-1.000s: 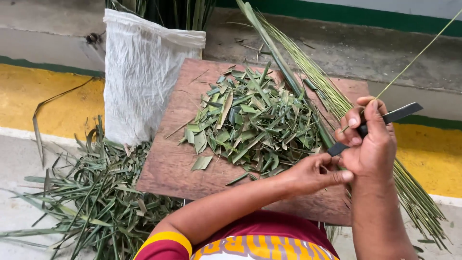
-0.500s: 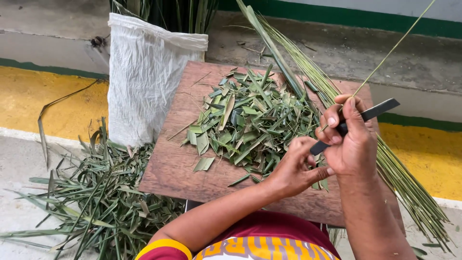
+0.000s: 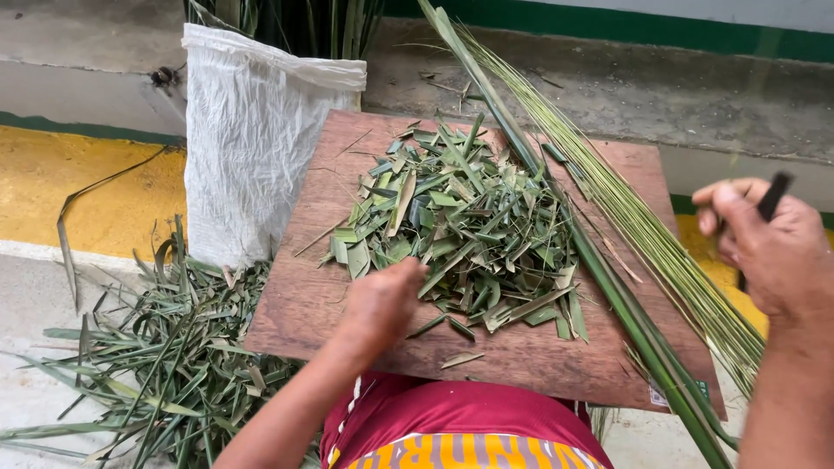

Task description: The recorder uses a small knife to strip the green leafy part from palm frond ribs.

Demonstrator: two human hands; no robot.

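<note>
The left hand [image 3: 382, 304], fingers curled together, rests on the leaf cuttings [image 3: 460, 226] mid-board, while the right hand [image 3: 764, 243] at three o'clock grips a dark knife [image 3: 773, 195] (blade hidden), which could nick a finger.

Leaf bits [image 3: 460, 230] on board [image 3: 330, 182]; sack [image 3: 248, 139] left, stalks [image 3: 643, 234] right.
</note>
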